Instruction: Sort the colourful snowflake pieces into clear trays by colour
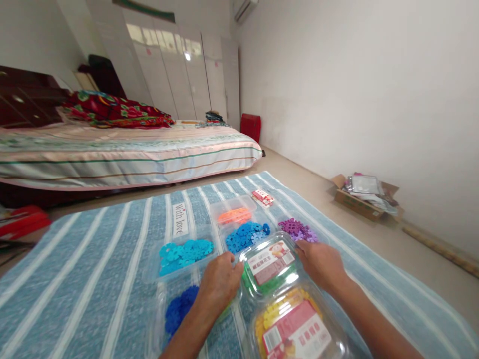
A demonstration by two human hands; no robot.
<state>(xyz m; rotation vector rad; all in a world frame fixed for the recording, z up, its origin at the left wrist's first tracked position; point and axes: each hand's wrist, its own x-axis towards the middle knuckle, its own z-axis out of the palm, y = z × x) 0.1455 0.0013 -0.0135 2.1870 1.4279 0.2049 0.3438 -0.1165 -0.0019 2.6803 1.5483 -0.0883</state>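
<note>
Head view, single: camera worn on the person's head, facing forward and tilted down, wide field. Close to lens, lower frame: left hand [220,280], right hand [322,264], clear-lidded box of yellow pieces [294,329], cut by the bottom edge. Middle range: blue-and-white striped cloth [95,269], seen from above at a slant. Far range: bed [130,157], wardrobe [183,80], white wall [355,94] at right.

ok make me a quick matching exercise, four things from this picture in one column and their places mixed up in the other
Things
1. yellow pieces
2. cardboard box
3. green pieces
4. red blanket

Places
a. on the bed
b. between the left hand and the right hand
c. at the bottom of the picture, under a clear lid
d. on the floor near the right-hand wall

Pairs: 1-c, 2-d, 3-b, 4-a
</note>
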